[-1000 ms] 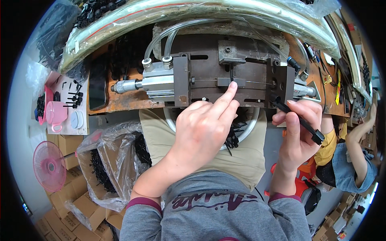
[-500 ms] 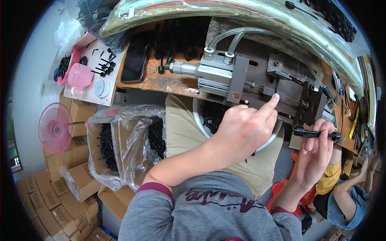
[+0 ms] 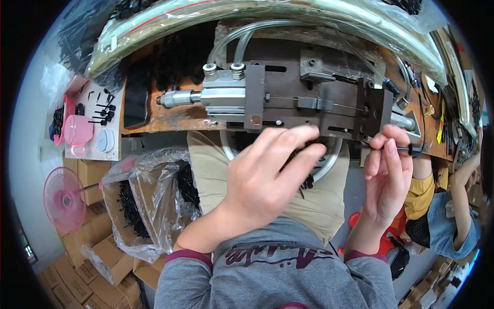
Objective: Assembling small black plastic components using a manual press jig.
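My left hand [image 3: 270, 172] hangs over my lap with thumb and fingers apart, and nothing shows in its grip. In front of it stands a bench jig with a silver pneumatic cylinder [image 3: 224, 103], a dark base plate [image 3: 288, 82] and a small metal block [image 3: 307, 103] on a thin rod. My right hand [image 3: 387, 177] is at the jig's right end, its fingers pinched on a black tube-shaped part [image 3: 413, 151], mostly hidden by the fingers. Below my left hand, small black parts [image 3: 307, 183] show inside a pale round rim on my lap.
Clear hoses [image 3: 242, 44] arch over the jig. To the left lie a phone [image 3: 138, 98], a pink cup [image 3: 78, 130], a pink fan [image 3: 65, 200] and a plastic-lined carton [image 3: 154, 201] of black parts. Another person's arm [image 3: 463, 195] shows at the right.
My left hand has drawn back from the jig's metal block toward my lap, its fingers spreading. The right hand has turned the black part, which shows less now. The view has shifted.
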A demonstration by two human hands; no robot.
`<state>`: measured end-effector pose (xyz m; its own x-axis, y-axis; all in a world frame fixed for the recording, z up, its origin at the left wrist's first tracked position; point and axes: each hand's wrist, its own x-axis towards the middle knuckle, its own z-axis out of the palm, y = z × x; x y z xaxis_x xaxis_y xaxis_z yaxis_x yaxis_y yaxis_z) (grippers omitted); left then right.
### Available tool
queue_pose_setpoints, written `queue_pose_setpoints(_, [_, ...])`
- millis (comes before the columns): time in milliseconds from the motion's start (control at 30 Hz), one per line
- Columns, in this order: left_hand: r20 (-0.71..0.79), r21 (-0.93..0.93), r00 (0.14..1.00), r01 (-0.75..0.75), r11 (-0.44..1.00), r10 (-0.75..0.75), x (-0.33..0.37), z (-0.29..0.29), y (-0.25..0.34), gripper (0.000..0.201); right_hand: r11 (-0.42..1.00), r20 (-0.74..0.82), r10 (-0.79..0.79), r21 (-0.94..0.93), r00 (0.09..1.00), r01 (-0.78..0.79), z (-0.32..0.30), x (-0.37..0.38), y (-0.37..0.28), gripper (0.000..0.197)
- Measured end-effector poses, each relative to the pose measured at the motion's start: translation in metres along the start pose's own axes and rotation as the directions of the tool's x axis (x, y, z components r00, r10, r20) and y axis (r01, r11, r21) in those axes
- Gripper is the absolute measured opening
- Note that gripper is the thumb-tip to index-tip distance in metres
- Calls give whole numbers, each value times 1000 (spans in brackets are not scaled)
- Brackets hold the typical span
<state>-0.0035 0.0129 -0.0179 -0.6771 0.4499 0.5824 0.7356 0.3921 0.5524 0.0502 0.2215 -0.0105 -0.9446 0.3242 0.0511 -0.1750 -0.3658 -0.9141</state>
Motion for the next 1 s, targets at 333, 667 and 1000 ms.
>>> queue_pose_setpoints(333, [142, 294, 990, -43, 955, 0, 10, 23, -4, 27, 976, 132, -219, 34, 967, 216, 5, -5, -2, 82])
queue_pose_setpoints(667, [163, 278, 986, -10, 961, -37, 13, 21, -4, 26, 636, 345, -437, -534, 830, 557, 13, -7, 4, 42])
queue_pose_setpoints(1000, [150, 265, 989, -31, 964, -9, 12, 20, -10, 25, 224, 584, -389, -690, 712, 688, 11, -7, 6, 33])
